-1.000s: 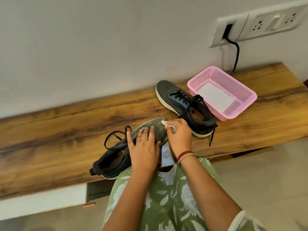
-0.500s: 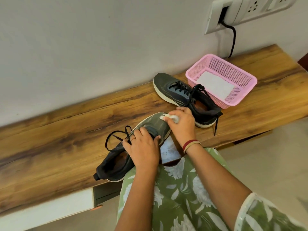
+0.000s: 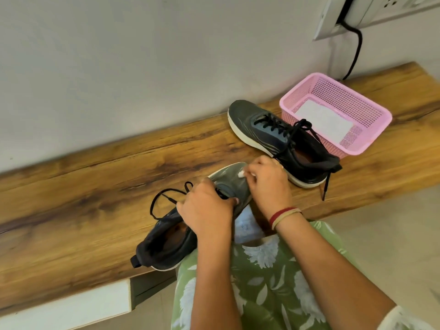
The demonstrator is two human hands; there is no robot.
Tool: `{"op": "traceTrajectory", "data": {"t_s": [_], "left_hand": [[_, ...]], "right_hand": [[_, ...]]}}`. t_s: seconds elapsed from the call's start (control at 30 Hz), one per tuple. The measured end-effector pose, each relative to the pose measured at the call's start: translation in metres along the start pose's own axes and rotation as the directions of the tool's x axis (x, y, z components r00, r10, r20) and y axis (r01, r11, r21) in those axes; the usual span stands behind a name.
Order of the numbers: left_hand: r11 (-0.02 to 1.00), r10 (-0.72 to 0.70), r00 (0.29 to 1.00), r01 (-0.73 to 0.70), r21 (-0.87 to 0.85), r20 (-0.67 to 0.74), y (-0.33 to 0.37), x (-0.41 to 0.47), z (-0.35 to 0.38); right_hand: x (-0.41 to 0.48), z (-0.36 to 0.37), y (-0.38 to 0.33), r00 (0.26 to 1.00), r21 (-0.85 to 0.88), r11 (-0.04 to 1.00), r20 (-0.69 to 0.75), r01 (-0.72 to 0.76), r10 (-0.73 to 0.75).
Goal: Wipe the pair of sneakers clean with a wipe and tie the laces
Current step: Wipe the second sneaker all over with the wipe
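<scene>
Head view, wiping step.

**Student:** Which parts are labelled?

**Tutor:** The near sneaker [image 3: 226, 178] lies on the bench [image 3: 95, 186], toe pointing away from the person and heel overhanging the front edge. The left hand [image 3: 207, 210] grips it across the middle, fingers curled over the upper. The right hand [image 3: 269, 186] pinches a small wad of wipe [image 3: 241, 173] against the toe.

**Student:** Where does the wipe sit relative to the fingers?

**Tutor:** It pokes out just past the right fingertips [image 3: 252, 175], touching the toe's upper surface. Most of it is probably bunched inside the pinch, though the hand hides that.

**Student:** How is this step best done?

**Tutor:** In my judgement, hold the shoe steady with the left hand, work from toe to heel in short overlapping strokes, and turn the wad to a fresh face as it soils. The sole edge needs firmer pressure.

**Student:** And what remains?

**Tutor:** The loose laces [image 3: 164, 198] are untied. The far sneaker [image 3: 273, 134] waits beside the pink basket [image 3: 385, 117].
</scene>
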State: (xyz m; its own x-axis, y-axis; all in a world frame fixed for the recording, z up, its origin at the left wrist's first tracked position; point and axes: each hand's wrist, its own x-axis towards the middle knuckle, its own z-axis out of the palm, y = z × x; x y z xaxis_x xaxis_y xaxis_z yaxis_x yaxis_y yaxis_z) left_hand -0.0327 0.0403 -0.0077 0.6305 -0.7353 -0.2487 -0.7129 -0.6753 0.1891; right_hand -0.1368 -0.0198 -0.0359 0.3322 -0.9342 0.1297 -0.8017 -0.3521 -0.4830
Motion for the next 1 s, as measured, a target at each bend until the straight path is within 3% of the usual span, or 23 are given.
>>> {"op": "traceTrajectory", "data": {"t_s": [0.1, 0.27, 0.4, 0.43, 0.57, 0.7, 0.87, 1.0], "left_hand": [[0.997, 0.071, 0.995, -0.071, 0.006, 0.076, -0.003, 0.010, -0.009], [0.996, 0.034, 0.985, -0.020, -0.084, 0.171, -0.010, 0.018, -0.002], [0.994, 0.011, 0.950, 0.023, -0.106, 0.313, -0.011, 0.023, -0.003], [0.992, 0.017, 0.944, 0.026, -0.126, 0.330, -0.011, 0.025, -0.003], [0.984, 0.043, 0.961, 0.007, -0.180, 0.273, -0.013, 0.026, -0.002], [0.978, 0.085, 0.973, -0.040, -0.205, 0.216, -0.015, 0.026, -0.002], [0.975, 0.100, 0.983, -0.066, -0.211, 0.155, -0.017, 0.026, -0.003], [0.970, 0.095, 0.990, -0.068, -0.232, 0.105, -0.014, 0.027, -0.004]], "right_hand": [[0.006, -0.006, 0.000, 0.999, 0.055, 0.998, -0.035, -0.023, 0.025], [-0.005, 0.002, -0.019, 0.987, 0.064, 0.997, 0.155, 0.036, -0.045], [0.015, -0.015, -0.010, 0.997, 0.045, 0.998, -0.046, -0.054, 0.056], [0.016, -0.016, -0.011, 0.996, 0.073, 0.994, -0.039, -0.078, 0.081], [-0.001, -0.001, -0.027, 0.982, 0.071, 0.997, 0.186, -0.028, 0.015], [0.016, -0.013, -0.013, 0.993, 0.089, 0.989, -0.013, -0.116, 0.117], [0.001, -0.001, -0.023, 0.982, 0.120, 0.991, 0.186, -0.062, 0.039], [0.018, -0.006, -0.012, 0.989, 0.169, 0.975, 0.018, -0.146, 0.145]]}}
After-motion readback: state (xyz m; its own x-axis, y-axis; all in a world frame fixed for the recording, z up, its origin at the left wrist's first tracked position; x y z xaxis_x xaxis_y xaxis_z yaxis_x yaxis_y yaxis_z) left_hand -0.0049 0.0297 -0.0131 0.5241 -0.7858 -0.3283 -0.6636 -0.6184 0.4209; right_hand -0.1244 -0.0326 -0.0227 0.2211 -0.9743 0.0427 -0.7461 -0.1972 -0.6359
